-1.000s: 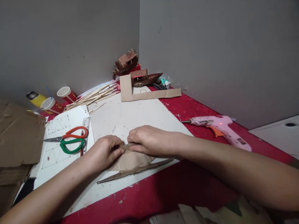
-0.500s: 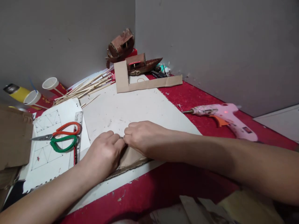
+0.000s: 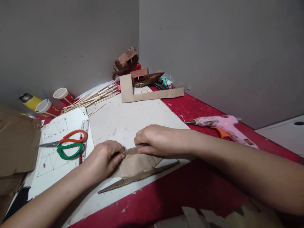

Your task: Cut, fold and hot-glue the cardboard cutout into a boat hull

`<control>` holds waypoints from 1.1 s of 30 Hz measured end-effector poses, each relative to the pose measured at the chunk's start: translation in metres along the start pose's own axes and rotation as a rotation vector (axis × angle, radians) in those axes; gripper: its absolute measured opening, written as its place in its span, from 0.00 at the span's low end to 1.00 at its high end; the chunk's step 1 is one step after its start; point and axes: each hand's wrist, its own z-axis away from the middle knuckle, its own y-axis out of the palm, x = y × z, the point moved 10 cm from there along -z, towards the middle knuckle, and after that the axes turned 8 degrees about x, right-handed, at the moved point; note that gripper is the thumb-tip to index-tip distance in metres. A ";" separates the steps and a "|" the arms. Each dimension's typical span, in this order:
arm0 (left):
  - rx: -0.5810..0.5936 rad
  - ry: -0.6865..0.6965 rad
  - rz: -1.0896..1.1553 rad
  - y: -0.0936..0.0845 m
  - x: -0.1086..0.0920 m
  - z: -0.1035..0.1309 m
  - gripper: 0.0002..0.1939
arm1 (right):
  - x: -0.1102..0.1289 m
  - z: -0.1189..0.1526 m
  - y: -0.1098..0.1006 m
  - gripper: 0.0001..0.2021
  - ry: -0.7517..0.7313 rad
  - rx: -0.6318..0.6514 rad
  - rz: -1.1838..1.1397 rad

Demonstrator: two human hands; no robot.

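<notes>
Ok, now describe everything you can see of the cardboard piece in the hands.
The cardboard piece is brown, with a creased, paler panel between two darker strips. The near strip narrows toward both ends and shows a corrugated-looking edge. The piece sits over a white sheet; the left hand and right hand grip its far edge, partly hiding it.

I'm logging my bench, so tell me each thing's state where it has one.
Left hand, gripping
Right hand, gripping
Cardboard piece, held by both hands
Scissors, blades apparently closed
Glue gun, lying down, red light lit
Paper cups, lidless
Yellow bottle, apparently capped
Wooden sticks, loosely heaped
</notes>
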 end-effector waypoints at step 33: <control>-0.156 0.324 -0.455 0.014 -0.024 0.030 0.11 | 0.026 0.004 0.014 0.08 0.019 0.057 0.269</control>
